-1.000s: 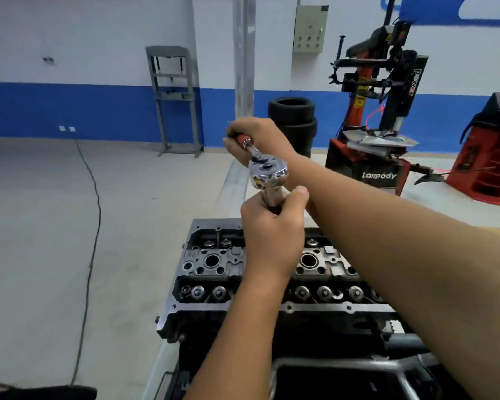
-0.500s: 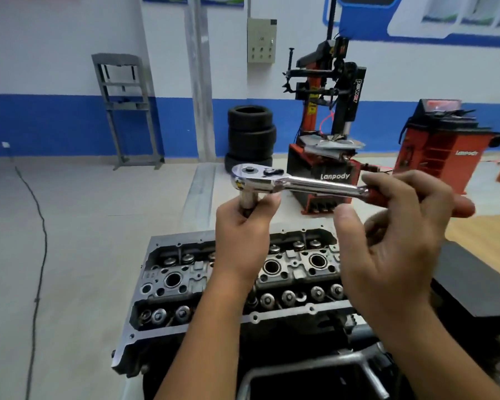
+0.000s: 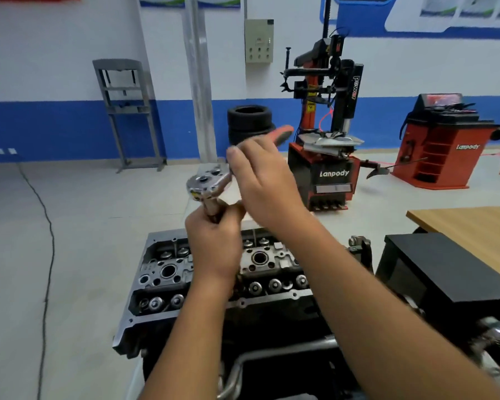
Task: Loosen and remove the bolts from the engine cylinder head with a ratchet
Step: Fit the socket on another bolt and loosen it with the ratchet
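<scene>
The grey engine cylinder head (image 3: 168, 272) lies in front of me with its valve springs and round bores showing. A chrome ratchet (image 3: 207, 183) stands above its middle on an extension bar. My left hand (image 3: 214, 243) grips that bar just under the ratchet head. My right hand (image 3: 260, 180) holds the ratchet's red handle (image 3: 282, 133), which points away to the upper right. The socket end and the bolt under it are hidden behind my left hand.
A black box (image 3: 445, 272) and a wooden table (image 3: 474, 226) stand at the right. Behind are a red tyre changer (image 3: 326, 157), stacked tyres (image 3: 248, 119), a red balancer (image 3: 442, 145) and a grey press frame (image 3: 127, 111). A cable (image 3: 48, 241) runs over the floor at left.
My right hand has swung the ratchet handle from the right round to the far side, counter-clockwise. My left hand stays on the extension bar. The view has shifted slightly.
</scene>
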Action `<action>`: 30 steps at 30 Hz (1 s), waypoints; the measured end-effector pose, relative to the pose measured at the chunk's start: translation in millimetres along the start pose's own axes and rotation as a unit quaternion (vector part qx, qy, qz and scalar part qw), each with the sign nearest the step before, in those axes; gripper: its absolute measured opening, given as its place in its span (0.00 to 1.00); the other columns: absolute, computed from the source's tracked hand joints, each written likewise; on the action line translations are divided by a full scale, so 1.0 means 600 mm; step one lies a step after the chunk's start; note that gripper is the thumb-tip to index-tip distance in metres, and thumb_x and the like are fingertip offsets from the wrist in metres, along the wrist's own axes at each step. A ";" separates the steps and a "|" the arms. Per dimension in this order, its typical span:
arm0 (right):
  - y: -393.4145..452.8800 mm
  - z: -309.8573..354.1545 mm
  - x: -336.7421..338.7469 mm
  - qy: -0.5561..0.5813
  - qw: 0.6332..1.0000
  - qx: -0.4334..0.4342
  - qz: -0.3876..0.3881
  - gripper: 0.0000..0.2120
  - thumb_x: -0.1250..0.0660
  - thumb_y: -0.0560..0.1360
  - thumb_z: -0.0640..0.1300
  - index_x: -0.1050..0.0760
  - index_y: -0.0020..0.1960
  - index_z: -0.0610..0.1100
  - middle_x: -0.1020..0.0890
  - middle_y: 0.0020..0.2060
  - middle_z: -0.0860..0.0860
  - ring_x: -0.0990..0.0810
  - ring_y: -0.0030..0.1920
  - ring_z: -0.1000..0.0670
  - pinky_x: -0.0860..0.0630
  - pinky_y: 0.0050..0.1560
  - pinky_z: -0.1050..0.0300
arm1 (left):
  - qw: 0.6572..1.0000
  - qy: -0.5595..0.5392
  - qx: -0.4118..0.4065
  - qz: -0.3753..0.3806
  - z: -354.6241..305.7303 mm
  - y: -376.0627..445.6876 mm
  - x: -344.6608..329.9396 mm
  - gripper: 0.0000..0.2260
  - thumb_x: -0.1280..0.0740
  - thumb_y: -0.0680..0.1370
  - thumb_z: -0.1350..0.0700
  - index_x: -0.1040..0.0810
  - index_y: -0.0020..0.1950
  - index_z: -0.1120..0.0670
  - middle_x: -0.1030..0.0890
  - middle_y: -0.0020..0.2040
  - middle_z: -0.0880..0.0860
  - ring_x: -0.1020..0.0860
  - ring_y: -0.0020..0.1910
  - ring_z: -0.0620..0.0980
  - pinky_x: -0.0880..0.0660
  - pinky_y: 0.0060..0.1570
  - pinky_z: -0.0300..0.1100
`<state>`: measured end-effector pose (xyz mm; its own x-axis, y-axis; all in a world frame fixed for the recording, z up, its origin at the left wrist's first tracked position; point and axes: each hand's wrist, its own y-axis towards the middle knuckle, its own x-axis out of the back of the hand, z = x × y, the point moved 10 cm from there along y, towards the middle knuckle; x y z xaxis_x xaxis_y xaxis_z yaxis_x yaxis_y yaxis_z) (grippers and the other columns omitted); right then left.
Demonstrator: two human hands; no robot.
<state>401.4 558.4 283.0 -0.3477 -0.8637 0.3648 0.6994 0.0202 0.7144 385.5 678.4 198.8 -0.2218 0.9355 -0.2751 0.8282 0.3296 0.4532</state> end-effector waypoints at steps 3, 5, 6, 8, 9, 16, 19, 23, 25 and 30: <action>-0.126 0.041 0.088 -0.048 0.983 0.031 -0.175 0.12 0.39 0.82 0.53 0.22 0.51 0.47 0.27 0.52 0.54 0.26 0.52 0.60 0.31 0.52 0.70 | 0.999 0.002 0.004 0.049 -0.005 -0.018 -0.027 0.14 0.31 0.72 0.59 0.27 0.27 0.54 0.29 0.25 0.49 0.33 0.28 0.48 0.35 0.29 0.43; -0.189 0.069 0.110 -0.056 0.968 0.066 -0.235 0.14 0.40 0.83 0.54 0.21 0.52 0.45 0.26 0.50 0.52 0.24 0.52 0.56 0.29 0.50 0.65 | 0.997 0.023 0.001 0.073 -0.006 -0.028 -0.048 0.13 0.31 0.72 0.55 0.27 0.29 0.56 0.28 0.27 0.48 0.32 0.29 0.46 0.33 0.30 0.43; -0.200 0.079 0.107 -0.061 0.966 0.084 -0.237 0.16 0.41 0.84 0.54 0.21 0.52 0.44 0.26 0.50 0.51 0.24 0.51 0.55 0.29 0.50 0.64 | 0.996 0.034 -0.005 0.082 -0.009 -0.031 -0.056 0.12 0.31 0.72 0.52 0.25 0.31 0.55 0.26 0.28 0.46 0.30 0.30 0.44 0.30 0.32 0.43; -0.174 0.074 0.104 -0.064 0.967 0.074 -0.235 0.18 0.42 0.83 0.57 0.21 0.51 0.44 0.24 0.48 0.49 0.24 0.49 0.55 0.29 0.48 0.64 | 0.995 0.064 -0.024 0.074 -0.015 -0.029 -0.059 0.11 0.30 0.75 0.55 0.24 0.33 0.52 0.26 0.29 0.45 0.29 0.29 0.41 0.27 0.34 0.38; -0.140 0.061 0.109 -0.047 0.971 0.047 -0.230 0.18 0.41 0.83 0.56 0.21 0.49 0.44 0.22 0.45 0.49 0.24 0.46 0.55 0.29 0.46 0.62 | 0.996 0.064 -0.020 0.055 -0.011 -0.024 -0.052 0.14 0.30 0.77 0.60 0.27 0.33 0.56 0.27 0.28 0.48 0.31 0.29 0.44 0.29 0.33 0.40; -0.014 0.041 0.062 -0.203 0.970 -0.028 0.128 0.29 0.51 0.84 0.66 0.28 0.34 0.49 0.25 0.30 0.55 0.26 0.33 0.54 0.37 0.34 0.54 | 0.998 0.050 -0.019 0.040 -0.001 -0.024 -0.035 0.16 0.29 0.72 0.63 0.35 0.31 0.58 0.34 0.25 0.45 0.37 0.25 0.44 0.37 0.26 0.36; -0.071 0.112 0.076 -0.428 0.892 0.089 0.112 0.25 0.52 0.78 0.72 0.29 0.43 0.54 0.25 0.34 0.57 0.26 0.34 0.51 0.44 0.29 0.57 | 0.999 0.034 -0.017 0.003 -0.003 -0.017 -0.017 0.14 0.34 0.70 0.59 0.37 0.28 0.57 0.36 0.24 0.47 0.39 0.25 0.43 0.40 0.24 0.37; -0.098 0.146 0.088 -0.529 0.829 0.132 0.124 0.13 0.28 0.76 0.54 0.32 0.50 0.53 0.24 0.34 0.55 0.30 0.31 0.45 0.44 0.29 0.58 | 0.997 0.064 -0.032 0.018 -0.012 -0.024 -0.031 0.12 0.38 0.67 0.58 0.39 0.26 0.51 0.38 0.22 0.45 0.41 0.23 0.44 0.39 0.24 0.34; -0.096 0.156 0.078 -0.495 0.839 0.176 0.140 0.18 0.29 0.77 0.48 0.33 0.62 0.56 0.20 0.37 0.55 0.25 0.38 0.44 0.36 0.34 0.55 | 0.997 0.064 -0.031 0.036 -0.011 -0.025 -0.038 0.13 0.37 0.67 0.58 0.40 0.27 0.50 0.38 0.22 0.44 0.40 0.23 0.43 0.39 0.24 0.33; -0.081 0.111 0.066 -0.373 0.881 0.154 0.247 0.26 0.33 0.81 0.45 0.42 0.71 0.62 0.19 0.49 0.54 0.20 0.47 0.44 0.22 0.41 0.46 | 0.996 0.049 0.003 0.074 0.003 -0.024 -0.047 0.17 0.32 0.69 0.62 0.38 0.28 0.49 0.37 0.25 0.44 0.39 0.25 0.43 0.36 0.25 0.34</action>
<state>312.1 556.6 302.3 -0.4421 -0.1417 0.8857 0.7178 0.5362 0.4441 380.6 647.0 198.2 -0.1456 0.9819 -0.1213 0.8588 0.1863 0.4772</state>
